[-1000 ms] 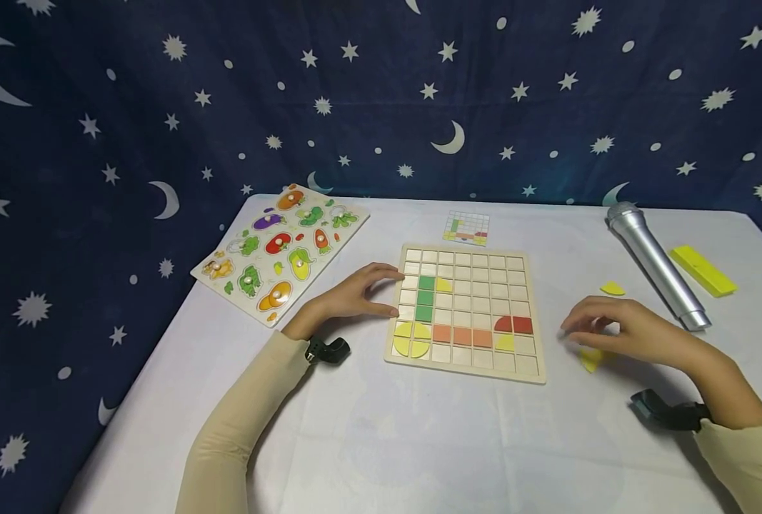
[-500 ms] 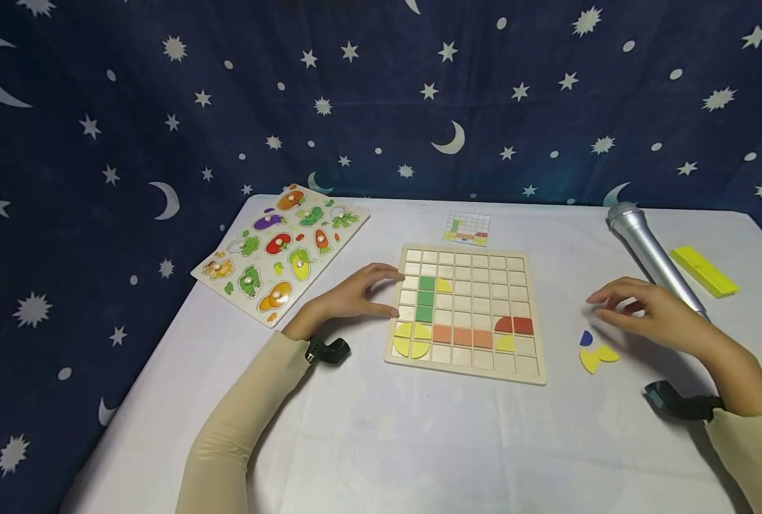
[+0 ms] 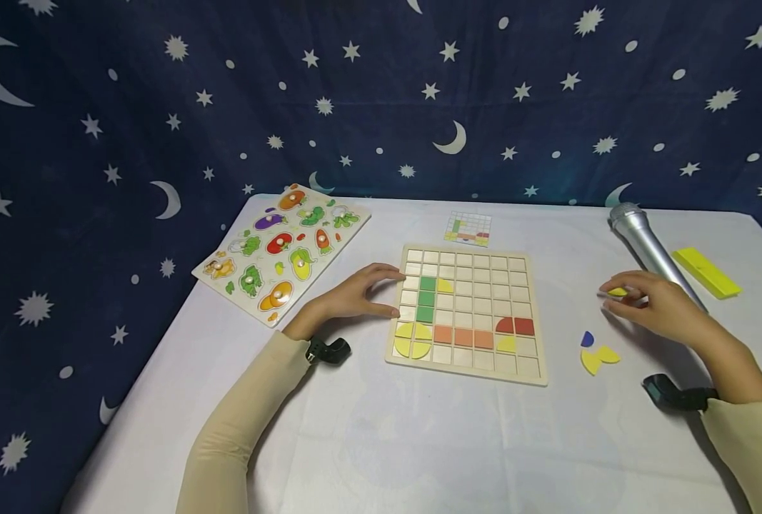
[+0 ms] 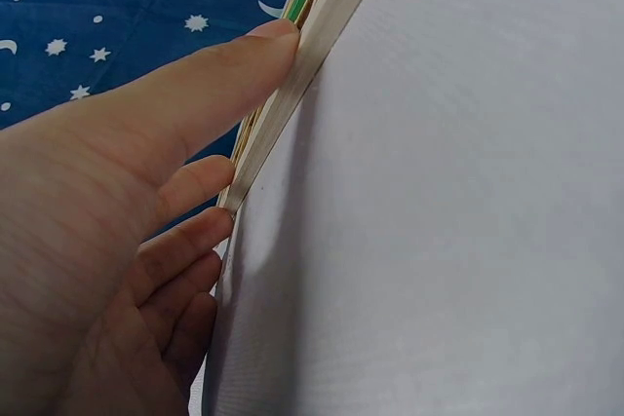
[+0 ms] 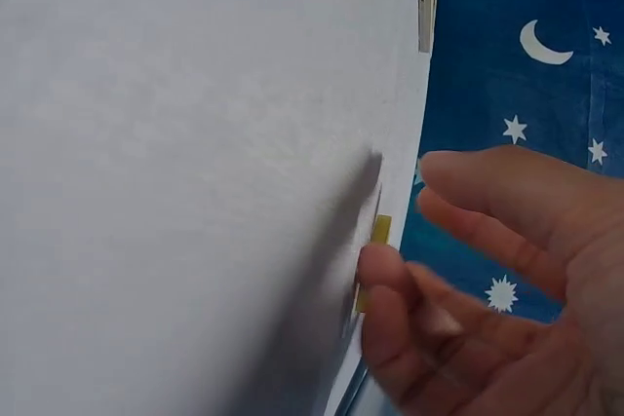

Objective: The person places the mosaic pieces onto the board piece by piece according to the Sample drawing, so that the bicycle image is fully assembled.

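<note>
Fingertips and thumb of my left hand (image 3: 363, 291) touch the left edge of a wooden grid board (image 3: 482, 288); the left wrist view shows the board's side (image 4: 283, 99) against them. On the board lie green squares (image 3: 426, 300), orange squares (image 3: 463, 337), red pieces (image 3: 523, 326) and yellow quarter circles (image 3: 413, 340). To its right, my right hand (image 3: 663, 307) hovers with thumb and fingers apart over a yellow piece (image 3: 617, 292), partly hidden by the fingers. In the right wrist view this yellow piece (image 5: 383, 230) lies beyond the fingertips. Nearer me are two yellow quarter circles (image 3: 590, 363) and a blue piece (image 3: 587, 339).
A small pattern card (image 3: 468, 229) lies behind the board. A vegetable peg puzzle (image 3: 300, 300) sits at the back left. A silver microphone (image 3: 647, 243), partly behind the right hand, and a yellow block (image 3: 705, 273) are at the right.
My right hand has moved right and away from me, uncovering the blue piece and the two yellow quarter circles, and now hovers at the farther yellow piece. The left hand stays put.
</note>
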Demonstrator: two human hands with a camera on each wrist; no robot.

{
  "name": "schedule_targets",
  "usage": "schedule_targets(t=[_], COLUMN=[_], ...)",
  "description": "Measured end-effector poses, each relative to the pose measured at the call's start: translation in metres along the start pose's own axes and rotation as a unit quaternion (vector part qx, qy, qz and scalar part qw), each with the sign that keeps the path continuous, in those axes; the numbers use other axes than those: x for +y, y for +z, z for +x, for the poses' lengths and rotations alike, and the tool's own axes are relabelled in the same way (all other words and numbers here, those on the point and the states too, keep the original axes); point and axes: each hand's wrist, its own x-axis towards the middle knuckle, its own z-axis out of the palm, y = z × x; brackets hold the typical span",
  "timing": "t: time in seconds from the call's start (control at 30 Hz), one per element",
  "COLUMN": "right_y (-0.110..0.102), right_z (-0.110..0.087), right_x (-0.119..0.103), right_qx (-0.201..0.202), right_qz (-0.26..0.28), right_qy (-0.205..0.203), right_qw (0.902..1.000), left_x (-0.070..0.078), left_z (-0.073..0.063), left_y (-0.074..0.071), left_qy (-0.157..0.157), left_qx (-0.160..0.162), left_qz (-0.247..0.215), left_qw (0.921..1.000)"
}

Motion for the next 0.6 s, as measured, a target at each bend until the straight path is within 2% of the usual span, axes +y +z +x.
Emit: schedule_targets(t=[0.13,0.23,0.6], right_y=[-0.0006,0.0000,0.0057], right_z=[0.0035,0.0048,0.0056], right_x=[-0.0003,-0.0006,-0.0025], right_qx=[-0.030,-0.041,-0.019], right_qz=[0.006,0.020,0.016], right_qy=[0.039,0.044,-0.027], right_qw=[0.9988,0.9980,0.9993], left_x=[0.0001,0.0002,0.0012], left_z=[-0.0001,0.0006,-0.0004], left_y=[0.0000,0.0001,-0.0005], left_qy=[0.004,0.006,0.006], left_qx=[0.001,0.000,0.001], left_qz=[0.001,0.003,0.001], left_qw=[1.0000,1.0000,1.0000])
